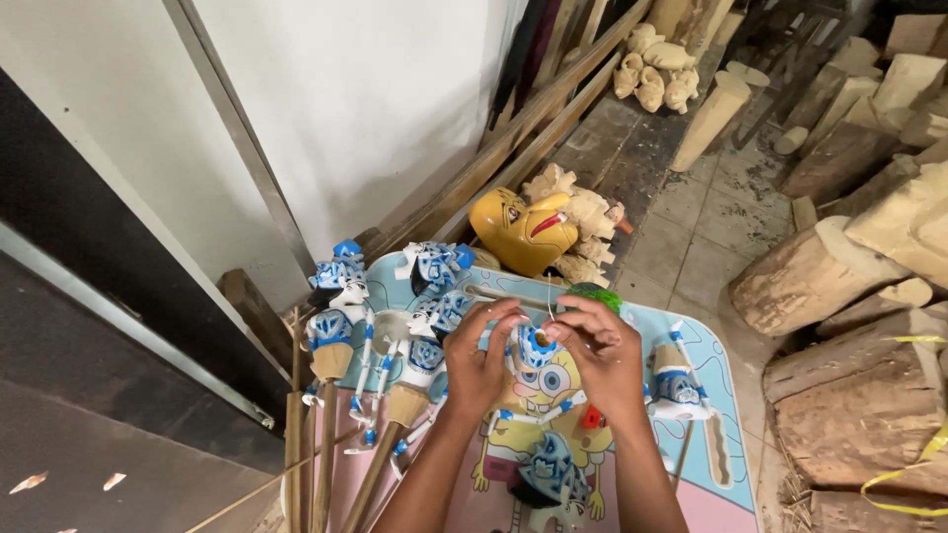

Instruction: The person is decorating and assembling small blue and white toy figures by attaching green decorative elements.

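At frame centre, the left hand and right hand both pinch a blue-white puppet torso over the cartoon table; finished puppets crowd left, logs right.

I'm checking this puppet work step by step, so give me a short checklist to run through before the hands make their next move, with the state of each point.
1. Both hands on the piece: left hand and right hand meet at the small blue-and-white puppet body. Ok.
2. Firm grip on it: fingers hide the contact. Cannot tell.
3. Thin thread by the right fingertips, free of tangles: too fine to see. Cannot tell.
4. Finished puppets lie apart from the hands. Ok.
5. Work surface: the cartoon-printed table is crowded around the hands. Not ok.
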